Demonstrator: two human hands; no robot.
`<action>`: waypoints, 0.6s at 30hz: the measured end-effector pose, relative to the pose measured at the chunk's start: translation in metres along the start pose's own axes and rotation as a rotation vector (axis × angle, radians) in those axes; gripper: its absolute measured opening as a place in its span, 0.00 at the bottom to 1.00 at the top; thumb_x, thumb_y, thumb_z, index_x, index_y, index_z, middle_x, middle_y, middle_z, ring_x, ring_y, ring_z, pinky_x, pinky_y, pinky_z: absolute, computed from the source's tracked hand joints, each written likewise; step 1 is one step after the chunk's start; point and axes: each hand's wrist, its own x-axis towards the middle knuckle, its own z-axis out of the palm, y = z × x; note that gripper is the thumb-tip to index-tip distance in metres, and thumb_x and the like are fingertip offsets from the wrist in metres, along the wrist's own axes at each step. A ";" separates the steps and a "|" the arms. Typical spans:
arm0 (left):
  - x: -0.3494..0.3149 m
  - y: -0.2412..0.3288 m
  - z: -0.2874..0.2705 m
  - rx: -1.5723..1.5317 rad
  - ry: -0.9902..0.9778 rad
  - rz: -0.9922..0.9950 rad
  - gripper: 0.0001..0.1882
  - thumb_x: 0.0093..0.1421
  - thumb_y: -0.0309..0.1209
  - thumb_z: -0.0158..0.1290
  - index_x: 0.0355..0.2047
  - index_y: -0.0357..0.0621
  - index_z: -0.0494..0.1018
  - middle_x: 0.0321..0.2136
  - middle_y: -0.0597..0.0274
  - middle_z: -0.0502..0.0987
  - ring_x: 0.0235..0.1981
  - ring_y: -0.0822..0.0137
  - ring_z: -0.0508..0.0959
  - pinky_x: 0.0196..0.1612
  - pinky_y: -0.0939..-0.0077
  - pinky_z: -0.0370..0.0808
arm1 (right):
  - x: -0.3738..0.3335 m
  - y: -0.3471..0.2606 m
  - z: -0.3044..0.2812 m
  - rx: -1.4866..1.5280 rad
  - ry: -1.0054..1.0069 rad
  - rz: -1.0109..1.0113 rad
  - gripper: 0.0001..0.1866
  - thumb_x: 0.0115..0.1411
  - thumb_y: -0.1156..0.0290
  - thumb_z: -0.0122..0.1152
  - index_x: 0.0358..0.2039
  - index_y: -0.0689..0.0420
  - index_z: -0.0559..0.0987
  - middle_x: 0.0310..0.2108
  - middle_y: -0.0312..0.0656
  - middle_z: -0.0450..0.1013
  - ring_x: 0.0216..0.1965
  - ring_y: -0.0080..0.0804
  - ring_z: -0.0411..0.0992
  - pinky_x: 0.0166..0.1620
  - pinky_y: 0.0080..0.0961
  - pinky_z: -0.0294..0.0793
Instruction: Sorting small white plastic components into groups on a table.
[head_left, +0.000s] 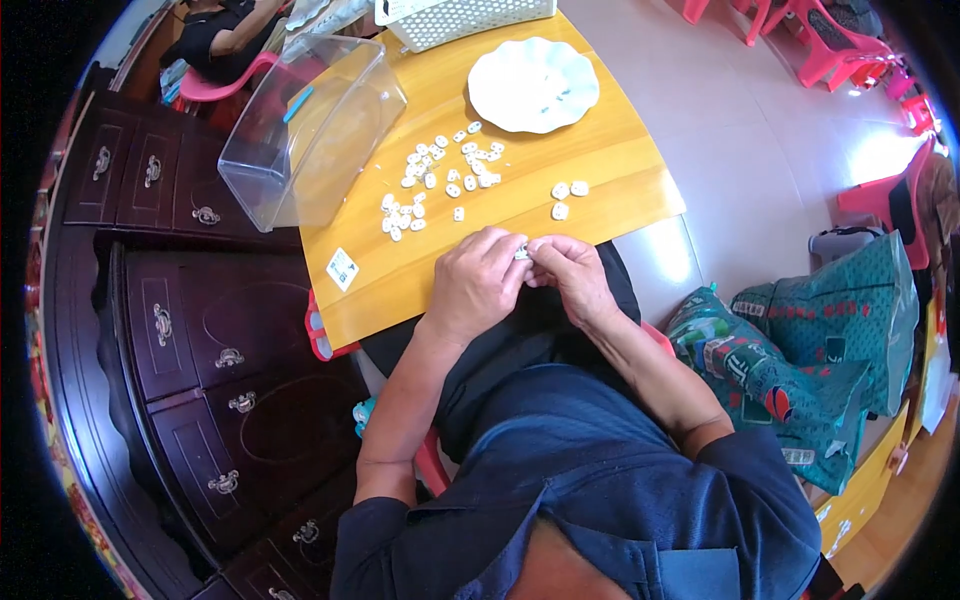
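Near the front edge of the wooden table (520,185), my left hand (478,280) and my right hand (572,275) meet, fingers pinched together. Between their fingertips is a small white plastic piece (521,253) with dark spots; the fingers cover most of it. Beyond my left hand lie many loose white oval pieces (453,190), each with small holes, spread in loose clusters. Three more white pieces (560,211) lie apart, beyond my right hand. A scalloped white plate (520,75) stands farther back with a few small bits in it, too small to name.
A clear plastic bin (345,180) rests tilted at the table's left, with a blue stick (298,104) by it. A white basket (470,28) stands at the back. Dark drawers (240,350) line the left; green bags (800,340) sit right. Another person (225,35) sits at far left.
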 end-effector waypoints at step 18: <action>-0.001 -0.001 0.007 -0.014 0.061 -0.017 0.12 0.53 0.26 0.63 0.39 0.40 0.78 0.33 0.58 0.79 0.34 0.55 0.81 0.35 0.63 0.78 | -0.001 0.001 0.009 -0.023 0.059 -0.112 0.10 0.68 0.69 0.59 0.33 0.61 0.83 0.27 0.32 0.77 0.28 0.17 0.71 0.35 0.17 0.71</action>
